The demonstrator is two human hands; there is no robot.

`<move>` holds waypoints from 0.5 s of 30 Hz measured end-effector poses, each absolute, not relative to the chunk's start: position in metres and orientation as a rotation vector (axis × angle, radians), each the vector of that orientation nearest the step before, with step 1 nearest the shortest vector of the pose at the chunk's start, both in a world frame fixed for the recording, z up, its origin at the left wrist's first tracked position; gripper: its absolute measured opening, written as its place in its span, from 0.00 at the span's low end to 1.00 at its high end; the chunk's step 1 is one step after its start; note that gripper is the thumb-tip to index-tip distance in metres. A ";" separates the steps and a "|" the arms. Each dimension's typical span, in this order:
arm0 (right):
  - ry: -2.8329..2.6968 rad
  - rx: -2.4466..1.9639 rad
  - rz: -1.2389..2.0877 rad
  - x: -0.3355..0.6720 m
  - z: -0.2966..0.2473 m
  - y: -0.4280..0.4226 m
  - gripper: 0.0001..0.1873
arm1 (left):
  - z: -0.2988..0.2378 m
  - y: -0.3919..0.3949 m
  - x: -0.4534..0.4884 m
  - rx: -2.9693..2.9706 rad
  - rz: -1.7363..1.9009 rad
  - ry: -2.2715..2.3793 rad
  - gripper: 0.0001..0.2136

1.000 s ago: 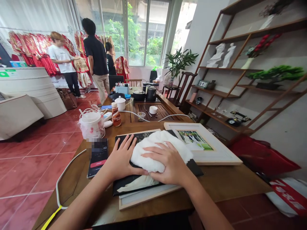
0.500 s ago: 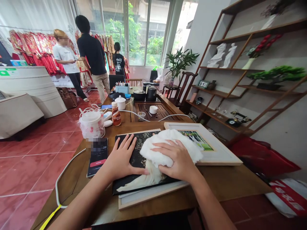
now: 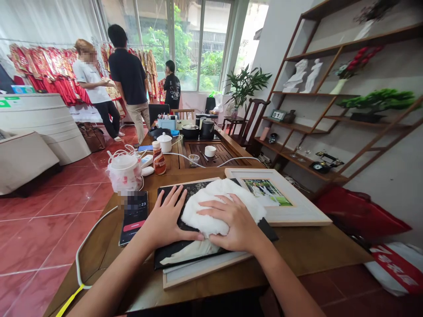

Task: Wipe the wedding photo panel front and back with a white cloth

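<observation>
A dark framed picture (image 3: 172, 251) lies flat on the wooden table (image 3: 307, 251) in front of me. My left hand (image 3: 165, 218) rests on its left side with the fingers spread flat. My right hand (image 3: 233, 222) presses down on a white cloth (image 3: 214, 202) bunched on the picture's glass, the fingers curled over the cloth. A second picture in a pale wooden frame (image 3: 291, 211) lies just to the right, touching the cloth's edge.
A phone (image 3: 134, 215) lies left of the dark frame beside a white cable (image 3: 86, 242). Behind are a bagged white container (image 3: 124, 172), a bottle (image 3: 159, 157) and a tea tray (image 3: 211, 152). Three people (image 3: 128, 81) stand near red garments. Shelves (image 3: 330, 119) line the right wall.
My right hand slid the cloth to the right across the picture, then back to the left. The left hand stayed put. The people at the back shifted about.
</observation>
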State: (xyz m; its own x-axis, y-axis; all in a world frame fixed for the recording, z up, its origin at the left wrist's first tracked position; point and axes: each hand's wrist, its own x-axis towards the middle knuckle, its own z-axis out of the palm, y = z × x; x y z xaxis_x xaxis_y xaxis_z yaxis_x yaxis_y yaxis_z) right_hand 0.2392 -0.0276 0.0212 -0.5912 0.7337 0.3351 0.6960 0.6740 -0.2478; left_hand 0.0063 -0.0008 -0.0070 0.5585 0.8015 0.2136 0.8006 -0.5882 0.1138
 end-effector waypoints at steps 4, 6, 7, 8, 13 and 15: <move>-2.445 -1.153 0.082 0.254 0.019 -0.024 0.26 | -0.004 -0.002 0.007 2.748 0.376 1.428 0.53; -2.430 -1.160 0.057 0.260 0.017 -0.022 0.27 | -0.002 -0.003 0.007 2.734 0.375 1.428 0.55; -2.423 -1.163 0.047 0.263 0.015 -0.022 0.27 | -0.001 -0.003 0.007 2.726 0.376 1.427 0.56; -2.418 -1.167 0.038 0.265 0.014 -0.022 0.27 | -0.001 -0.004 0.008 2.720 0.378 1.426 0.56; -2.412 -1.174 0.023 0.262 0.015 -0.025 0.28 | -0.001 -0.003 0.007 2.709 0.382 1.427 0.57; -2.424 -1.173 0.041 0.256 0.018 -0.026 0.28 | -0.002 -0.003 0.007 2.717 0.381 1.427 0.57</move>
State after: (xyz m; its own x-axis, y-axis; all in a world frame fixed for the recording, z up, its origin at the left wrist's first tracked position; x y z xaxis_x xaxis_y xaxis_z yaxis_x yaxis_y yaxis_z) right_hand 0.2560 -0.0259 0.0178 -0.5404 0.7521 0.3772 0.7388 0.6387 -0.2151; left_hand 0.0067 -0.0033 -0.0020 0.5440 0.8165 0.1934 0.8043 -0.5731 0.1569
